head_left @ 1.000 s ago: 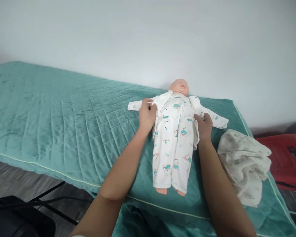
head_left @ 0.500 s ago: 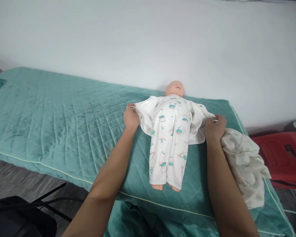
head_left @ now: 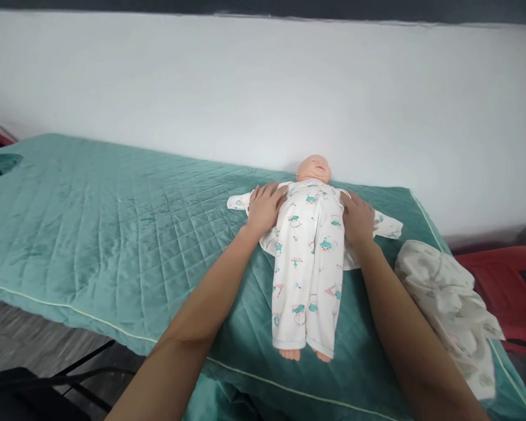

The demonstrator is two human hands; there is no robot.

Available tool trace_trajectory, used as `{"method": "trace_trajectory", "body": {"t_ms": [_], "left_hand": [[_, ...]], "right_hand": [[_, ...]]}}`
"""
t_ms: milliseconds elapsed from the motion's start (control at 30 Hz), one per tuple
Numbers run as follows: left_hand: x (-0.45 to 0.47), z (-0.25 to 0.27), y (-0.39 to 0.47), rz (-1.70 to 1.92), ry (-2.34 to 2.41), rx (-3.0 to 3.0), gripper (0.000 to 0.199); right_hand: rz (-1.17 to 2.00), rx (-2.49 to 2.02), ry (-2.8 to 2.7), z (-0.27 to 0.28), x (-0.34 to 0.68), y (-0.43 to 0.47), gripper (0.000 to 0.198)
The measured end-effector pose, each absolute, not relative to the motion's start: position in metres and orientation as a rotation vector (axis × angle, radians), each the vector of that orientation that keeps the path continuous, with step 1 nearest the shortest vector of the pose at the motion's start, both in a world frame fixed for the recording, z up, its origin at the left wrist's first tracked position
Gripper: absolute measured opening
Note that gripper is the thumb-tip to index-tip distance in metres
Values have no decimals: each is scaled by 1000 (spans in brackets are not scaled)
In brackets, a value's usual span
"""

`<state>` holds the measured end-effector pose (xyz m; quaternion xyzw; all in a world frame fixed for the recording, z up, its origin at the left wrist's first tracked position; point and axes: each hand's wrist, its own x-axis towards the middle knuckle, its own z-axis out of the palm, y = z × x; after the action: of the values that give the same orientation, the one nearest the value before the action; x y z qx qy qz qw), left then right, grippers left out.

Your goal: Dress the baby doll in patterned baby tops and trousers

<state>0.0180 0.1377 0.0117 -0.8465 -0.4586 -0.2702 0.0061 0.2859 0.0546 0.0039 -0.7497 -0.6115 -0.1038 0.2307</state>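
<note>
A baby doll (head_left: 314, 167) lies face up with its head by the wall. Its white printed outfit (head_left: 307, 257) runs from the neck to the ankles, and the toes show below the cuffs. White cloth with two printed sleeves (head_left: 389, 225) spreads out to both sides beneath it. My left hand (head_left: 266, 206) rests flat on the cloth by the doll's left-hand side in view, fingers spread. On the other side my right hand (head_left: 358, 218) lies against the cloth beside the chest, its fingers stretched out. Neither hand grips anything visible.
A green quilted cover (head_left: 127, 234) lies over the bed, with a hole at its far left. Crumpled white printed cloth (head_left: 447, 310) lies near the right edge. Beyond that edge is a red case (head_left: 504, 286). A white wall (head_left: 245, 88) stands behind the bed.
Both hands have let go of the cloth's outer edges and moved inward, beside the doll's chest. The two sleeves now lie stretched out sideways. The view has tilted up slightly.
</note>
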Motion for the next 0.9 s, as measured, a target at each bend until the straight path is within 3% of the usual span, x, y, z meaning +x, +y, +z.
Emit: {"method": "trace_trajectory", "body": {"t_ms": [333, 633, 900], "left_hand": [[24, 20, 149, -714, -1409, -2681, 41], [-3, 10, 156, -839, -1679, -2539, 42], [-3, 6, 140, -918, -1765, -2505, 42]], "right_hand": [[-171, -2115, -1423, 8, 296, 73, 46], [31, -2162, -1198, 11, 338, 66, 34], [-221, -1765, -1515, 38, 282, 48, 46]]}}
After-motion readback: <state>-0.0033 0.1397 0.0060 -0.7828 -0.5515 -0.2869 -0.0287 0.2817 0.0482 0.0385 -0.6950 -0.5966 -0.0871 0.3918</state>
